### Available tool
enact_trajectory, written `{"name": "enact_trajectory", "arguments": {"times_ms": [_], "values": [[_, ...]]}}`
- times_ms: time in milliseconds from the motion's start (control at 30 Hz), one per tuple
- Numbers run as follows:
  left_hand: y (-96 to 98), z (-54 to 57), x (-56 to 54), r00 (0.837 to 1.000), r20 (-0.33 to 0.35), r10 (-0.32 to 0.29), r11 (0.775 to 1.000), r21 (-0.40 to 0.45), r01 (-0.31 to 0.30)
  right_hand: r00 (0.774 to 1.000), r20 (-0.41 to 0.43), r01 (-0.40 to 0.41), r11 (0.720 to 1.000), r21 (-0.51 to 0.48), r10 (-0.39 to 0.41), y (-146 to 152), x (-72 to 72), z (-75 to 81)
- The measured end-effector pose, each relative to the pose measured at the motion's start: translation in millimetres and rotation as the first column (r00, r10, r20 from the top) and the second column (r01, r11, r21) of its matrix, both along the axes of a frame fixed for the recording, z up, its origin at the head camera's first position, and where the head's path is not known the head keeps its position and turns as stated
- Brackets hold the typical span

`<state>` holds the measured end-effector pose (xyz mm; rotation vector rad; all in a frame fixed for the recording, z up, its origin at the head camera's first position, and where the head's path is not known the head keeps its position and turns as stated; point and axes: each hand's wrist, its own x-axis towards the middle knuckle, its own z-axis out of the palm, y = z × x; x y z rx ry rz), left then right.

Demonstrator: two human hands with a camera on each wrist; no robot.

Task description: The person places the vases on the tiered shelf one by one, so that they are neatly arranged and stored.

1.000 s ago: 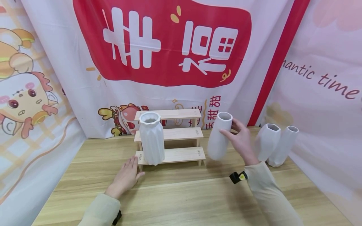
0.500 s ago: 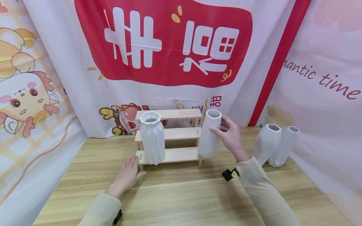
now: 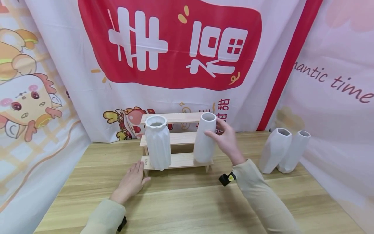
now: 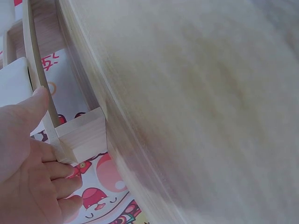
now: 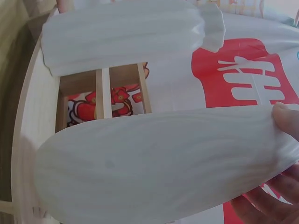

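A smooth white vase [image 3: 204,144] stands nearly upright at the right end of the lowest step of a three-step wooden shelf [image 3: 182,159]. My right hand [image 3: 227,138] grips it near the rim, thumb in front and fingers behind. Whether its base touches the step, I cannot tell. On the left of that step is a fluted white vase [image 3: 158,146] with a wavy rim, also in the right wrist view. My left hand [image 3: 130,180] lies beside the shelf's left front corner; in the left wrist view its thumb touches the step's edge.
To the right on the wooden table [image 3: 187,208] are a faceted white vase [image 3: 274,152] and a slimmer white vase [image 3: 293,152], close together. Printed cloth [image 3: 181,74] hangs behind the shelf and along both sides.
My right hand has carried the smooth vase leftward, from beside the shelf to the right part of its lowest step. The left hand and the fluted vase stay put.
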<state>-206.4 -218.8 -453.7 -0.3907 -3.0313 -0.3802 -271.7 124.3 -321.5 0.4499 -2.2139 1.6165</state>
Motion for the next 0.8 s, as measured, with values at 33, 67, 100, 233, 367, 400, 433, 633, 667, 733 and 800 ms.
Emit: {"name": "enact_trajectory", "arguments": {"times_ms": [33,67,100,233,367,400,433,633,667,733,800], "values": [[0.2,0.1,-0.2,1.0,0.0,0.0,1.0,0.0,0.0,1.0,-0.003,-0.007,1.0,0.0,0.007,-2.0,-0.3,-0.2],[0.4,0.1,-0.4,1.0,-0.001,0.0,1.0,0.0,0.0,1.0,-0.004,-0.012,1.0,0.0,0.012,-4.0,-0.8,-0.7],[0.6,0.3,-0.5,1.0,-0.002,0.001,1.0,-0.002,-0.001,1.0,-0.007,-0.019,1.0,0.0,0.019,-5.9,-1.1,-1.0],[1.1,0.2,-0.8,1.0,-0.01,0.003,1.0,-0.004,-0.003,0.999,-0.015,-0.049,0.999,-0.009,0.049,-13.2,-2.6,-2.8],[1.3,0.1,-0.5,1.0,-0.013,0.004,1.0,-0.006,-0.004,0.998,-0.016,-0.061,0.998,-0.024,0.061,-18.9,-4.6,-5.1],[1.5,0.1,-0.5,1.0,-0.014,0.004,1.0,-0.006,-0.004,0.998,-0.012,-0.061,0.998,-0.024,0.061,-20.0,-5.1,-5.7],[1.5,-0.1,-0.4,1.0,-0.016,0.004,1.0,-0.006,-0.004,0.998,-0.007,-0.064,0.998,-0.024,0.064,-21.1,-5.6,-6.3],[1.8,-1.5,-0.6,0.999,-0.037,0.004,1.0,-0.011,-0.005,0.994,0.037,-0.099,0.994,-0.036,0.1,-27.0,-1.1,-3.5],[1.8,-1.8,-0.5,0.999,-0.039,0.005,1.0,-0.012,-0.005,0.994,0.037,-0.103,0.994,-0.034,0.104,-28.5,2.6,-0.5],[1.8,-2.1,-0.5,0.999,-0.036,0.006,1.0,-0.012,-0.007,0.994,0.032,-0.106,0.994,-0.027,0.107,-31.6,10.2,5.4],[1.9,-2.1,-0.3,0.999,-0.033,0.008,1.0,-0.01,-0.009,0.994,0.024,-0.109,0.994,-0.018,0.109,-35.0,17.1,11.0]]}}
